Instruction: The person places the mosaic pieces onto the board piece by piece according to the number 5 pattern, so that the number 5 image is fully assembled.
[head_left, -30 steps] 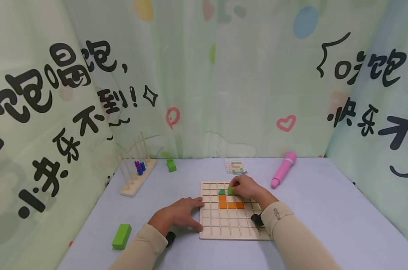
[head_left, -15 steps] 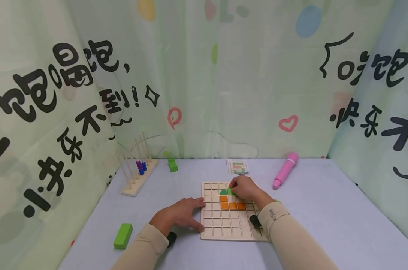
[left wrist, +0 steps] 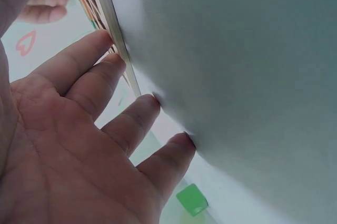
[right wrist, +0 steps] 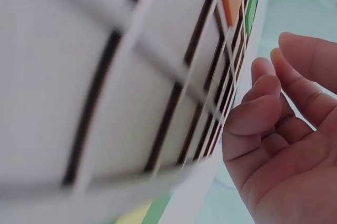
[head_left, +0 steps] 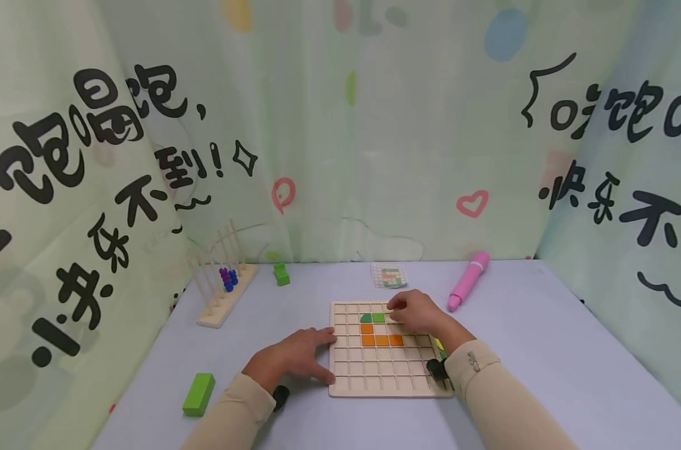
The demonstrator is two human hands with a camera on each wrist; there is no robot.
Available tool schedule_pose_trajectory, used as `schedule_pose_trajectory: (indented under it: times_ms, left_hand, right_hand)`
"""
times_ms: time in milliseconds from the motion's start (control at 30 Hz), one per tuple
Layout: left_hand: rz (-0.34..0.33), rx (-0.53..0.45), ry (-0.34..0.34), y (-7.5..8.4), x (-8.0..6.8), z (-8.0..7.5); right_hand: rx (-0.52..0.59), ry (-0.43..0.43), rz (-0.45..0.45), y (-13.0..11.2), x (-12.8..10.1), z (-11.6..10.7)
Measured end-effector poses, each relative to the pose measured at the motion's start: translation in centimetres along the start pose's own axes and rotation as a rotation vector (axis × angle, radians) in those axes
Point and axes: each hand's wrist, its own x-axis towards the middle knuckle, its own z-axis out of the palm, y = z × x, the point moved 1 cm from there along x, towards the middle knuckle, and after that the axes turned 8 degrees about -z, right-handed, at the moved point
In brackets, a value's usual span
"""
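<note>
A wooden grid board (head_left: 351,370) lies on the table. In its upper part sit a dark green rounded tile (head_left: 366,318), a light green square tile (head_left: 378,317) beside it, and several orange tiles (head_left: 382,340) below. At the board's left edge rests my left hand (head_left: 292,356); the left wrist view shows extended fingertips (left wrist: 108,39) touching the rim. My right hand (head_left: 420,312) hovers over the upper right squares, just right of the light green tile. Nothing shows between its thumb and loosely bent fingers in the right wrist view.
Behind the board lie a printed grid card (head_left: 388,276) and a pink cylinder (head_left: 467,282). A peg rack (head_left: 227,303) with beads stands far left. Green blocks lie at the back (head_left: 281,274) and front left (head_left: 198,394). Yellow and green pieces (head_left: 441,349) peek out by my right sleeve.
My right hand has let go of the light green tile, which now sits in a square beside the dark green one, and has drawn slightly right. My left hand stays at the board's edge.
</note>
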Motion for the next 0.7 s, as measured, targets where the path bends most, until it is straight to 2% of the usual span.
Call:
schedule_pose_trajectory:
  times_ms: [300,500,700]
  left_hand:
    - [0.009,-0.002,-0.007,-0.3,-0.1,-0.2]
    - [0.015,-0.008,-0.010,-0.3,-0.1,-0.1]
    - [0.055,-0.005,-0.001,-0.1,-0.3,-0.1]
  right_hand:
    - [0.030,0.016,0.042,2.2,-2.8,-2.1]
    - [0.005,0.036,0.109,4.0,-4.8,-3.3]
    - [0.011,0.047,0.142,5.8,-6.7,-4.5]
